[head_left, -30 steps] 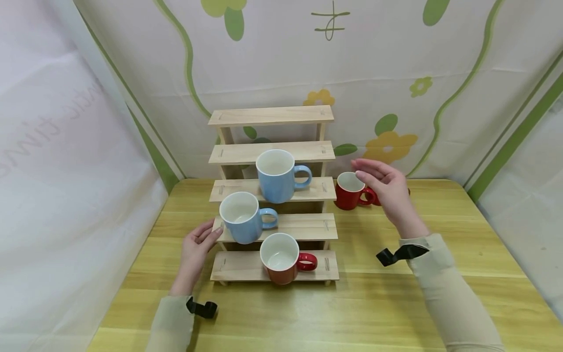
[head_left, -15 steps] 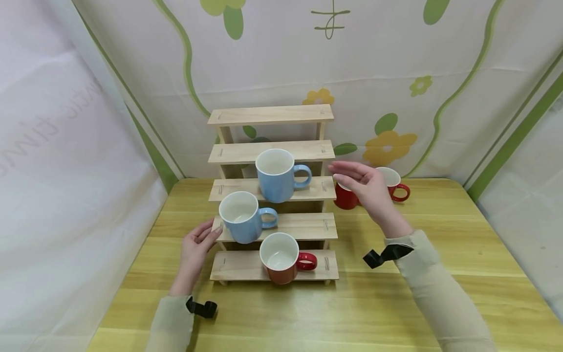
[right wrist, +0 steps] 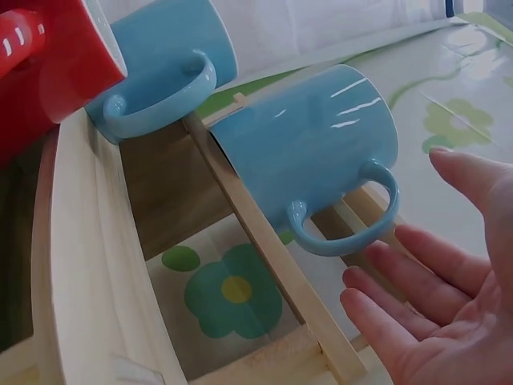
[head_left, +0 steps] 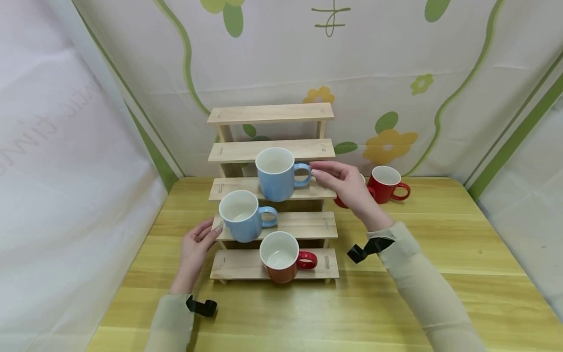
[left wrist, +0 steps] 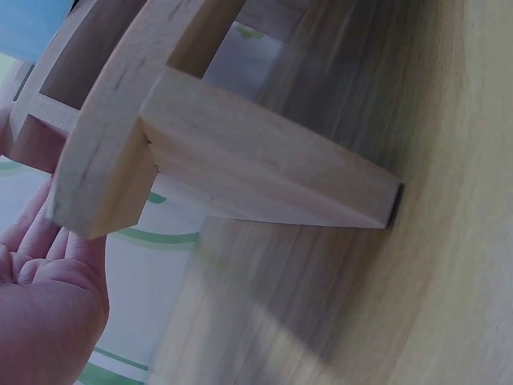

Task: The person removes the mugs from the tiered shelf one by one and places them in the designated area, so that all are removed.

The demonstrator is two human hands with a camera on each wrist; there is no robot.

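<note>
A stepped wooden shelf rack [head_left: 270,114] stands on the table. On its middle step sits a light blue mug [head_left: 275,178], handle to the right. My right hand [head_left: 347,188] is beside that handle [right wrist: 353,233]; the right wrist view shows the thumb and fingers apart around a gap, not closed on it. A second light blue mug [head_left: 241,220] rests one step lower, toward the left. A red mug [head_left: 281,261] with a white inside occupies the lowest step. My left hand [head_left: 195,249] holds the rack's left edge, thumb at the step end, fingers partly hidden behind.
Two more red mugs stand on the table [head_left: 440,234] right of the rack; the farther red mug [head_left: 384,185] is in plain sight, the nearer mostly behind my right hand. A printed white curtain [head_left: 272,58] hangs close behind the rack.
My right hand has moved left from above the red mugs to the upper blue mug's handle, uncovering the farther red mug. My left hand and the mugs have stayed put.
</note>
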